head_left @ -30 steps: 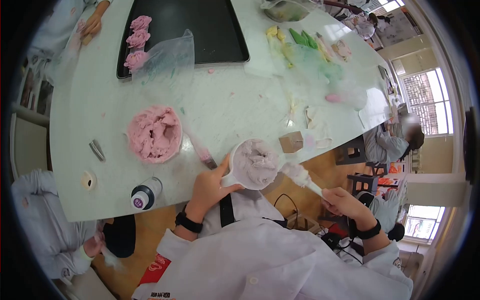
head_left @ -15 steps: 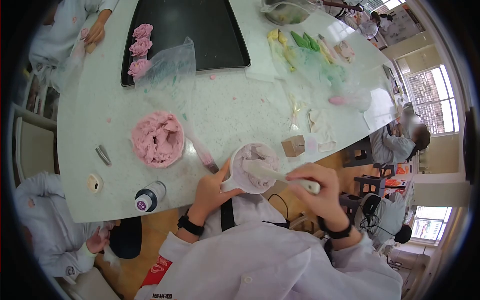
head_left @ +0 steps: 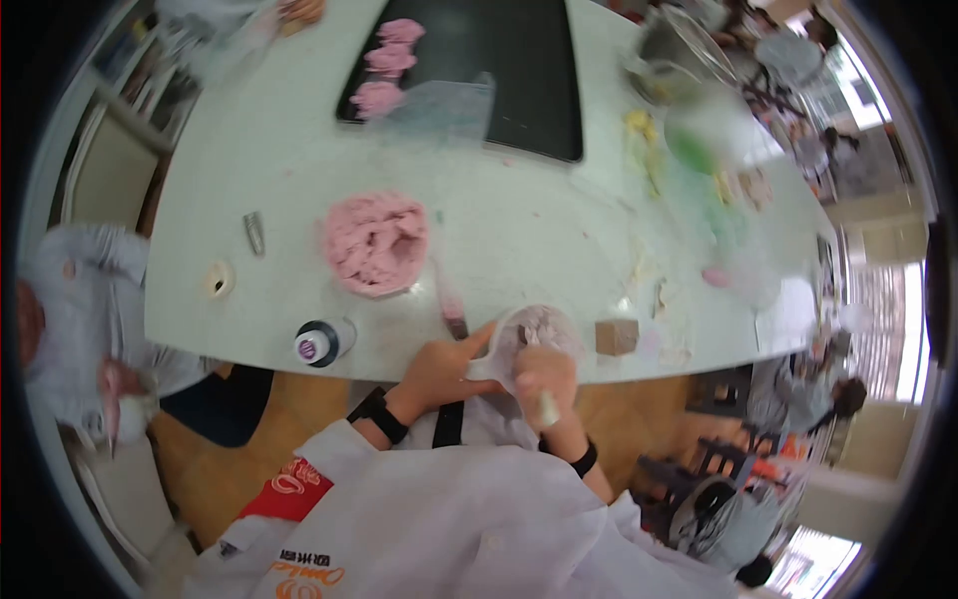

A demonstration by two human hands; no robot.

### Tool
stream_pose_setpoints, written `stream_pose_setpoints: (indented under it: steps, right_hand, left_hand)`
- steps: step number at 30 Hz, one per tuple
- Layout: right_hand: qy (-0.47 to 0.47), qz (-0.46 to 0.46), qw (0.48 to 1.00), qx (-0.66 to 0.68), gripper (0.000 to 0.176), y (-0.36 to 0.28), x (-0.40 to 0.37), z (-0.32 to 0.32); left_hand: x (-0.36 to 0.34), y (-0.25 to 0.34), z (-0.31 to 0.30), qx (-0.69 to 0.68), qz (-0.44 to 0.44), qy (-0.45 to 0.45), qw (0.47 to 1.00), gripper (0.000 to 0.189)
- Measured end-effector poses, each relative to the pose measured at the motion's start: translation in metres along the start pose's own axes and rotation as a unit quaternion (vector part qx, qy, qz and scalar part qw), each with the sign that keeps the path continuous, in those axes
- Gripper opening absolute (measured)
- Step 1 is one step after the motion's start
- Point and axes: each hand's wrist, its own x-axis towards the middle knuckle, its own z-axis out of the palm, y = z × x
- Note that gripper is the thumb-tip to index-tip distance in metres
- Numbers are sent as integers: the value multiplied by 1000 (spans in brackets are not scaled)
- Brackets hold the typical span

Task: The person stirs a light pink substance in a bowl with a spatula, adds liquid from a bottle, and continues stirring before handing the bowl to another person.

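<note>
At the table's near edge, my left hand (head_left: 439,377) is wrapped round the handle side of a white plastic bowl (head_left: 569,334). Pale pinkish-lilac cream (head_left: 539,322) sticks inside it. My right hand (head_left: 545,379) is closed round a spatula (head_left: 548,409); its handle end pokes out below the fist, and the hand hides most of the blade in the cream. Left of the bowl lies a piping bag with pink cream (head_left: 451,298), its tip near my left fingers. A wooden block (head_left: 617,337) stands just right of the bowl.
A tub of pink cream (head_left: 374,245), a colouring bottle (head_left: 324,342), a white cap (head_left: 219,280) and a metal piping tip (head_left: 253,234) are to the left. Beyond are a black tray (head_left: 529,70) with pink piped flowers (head_left: 389,62) and a metal bowl (head_left: 679,50). Other people sit around.
My view has shifted, so the table things appear moved. My right hand has swung left with the spatula, from beside the bowl to over its near rim. The left hand keeps its hold.
</note>
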Motion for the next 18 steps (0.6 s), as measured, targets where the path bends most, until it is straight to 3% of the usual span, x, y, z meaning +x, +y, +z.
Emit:
stream_pose_setpoints:
  steps: [4, 6, 7, 9, 10, 12, 13, 15, 18]
  right_hand:
    - [-37, 7, 992, 118, 45, -26, -5, 7]
    - [54, 48, 975, 209, 44, -27, -9, -6]
    - [50, 47, 975, 211, 44, -30, -7, -14]
    - [90, 56, 914, 392, 48, -38, -1, -27]
    - [90, 57, 914, 393, 48, -35, -2, -22]
    - [25, 45, 978, 200, 51, -21, -5, -10]
    - [26, 44, 979, 197, 51, -12, -8, -11]
    - [148, 103, 956, 234, 52, 1, -7, -15]
    - [84, 68, 978, 176, 53, -2, 2, -32]
  left_hand:
    - [-2, -6, 4, 4, 22, 10, 1000, 87]
    - [-3, -8, 8, 12, 35, 5, 999, 88]
    - [-2, -9, 10, 11, 33, 10, 999, 88]
    - [-3, -10, 11, 3, 38, 15, 999, 88]
    - [-4, -11, 11, 2, 37, 14, 999, 88]
    - [-2, -9, 11, -3, 41, 25, 999, 87]
    - [-1, -8, 11, -4, 45, 24, 999, 87]
    - [-2, -7, 8, 12, 21, -4, 1000, 86]
    - [-1, -9, 12, -6, 46, 24, 999, 86]
